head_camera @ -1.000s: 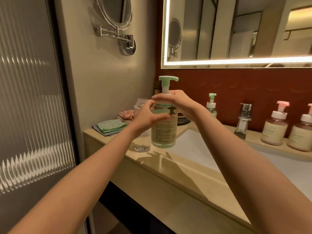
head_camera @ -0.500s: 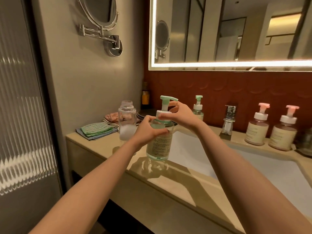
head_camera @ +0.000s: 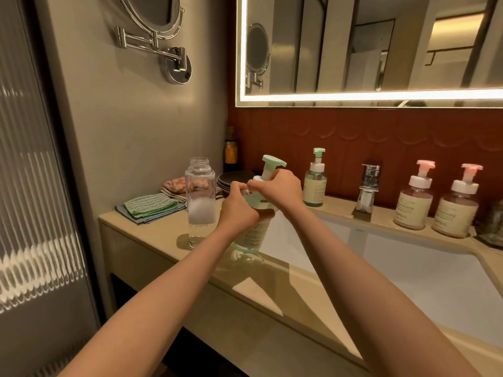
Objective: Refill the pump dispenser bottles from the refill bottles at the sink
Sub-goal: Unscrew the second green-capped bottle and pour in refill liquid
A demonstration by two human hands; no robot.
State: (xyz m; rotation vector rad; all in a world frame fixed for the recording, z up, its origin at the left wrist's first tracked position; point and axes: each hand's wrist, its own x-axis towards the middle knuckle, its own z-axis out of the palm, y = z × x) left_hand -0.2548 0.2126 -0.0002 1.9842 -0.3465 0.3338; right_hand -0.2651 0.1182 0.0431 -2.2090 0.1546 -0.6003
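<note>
Green-pumped dispenser bottle (head_camera: 253, 229) is held tilted on the counter (head_camera: 163, 236) left of the sink (head_camera: 408, 257), its body gripped by the left hand (head_camera: 238, 208), its pump collar by the right hand (head_camera: 283, 190). Its label (head_camera: 249, 239) cannot be read.

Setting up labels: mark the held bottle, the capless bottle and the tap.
held bottle (head_camera: 253, 233), head view, on its lower label.
capless bottle (head_camera: 201, 205), head view, on its foamy mid wall.
tap (head_camera: 366, 194), head view, on its chrome body.
</note>
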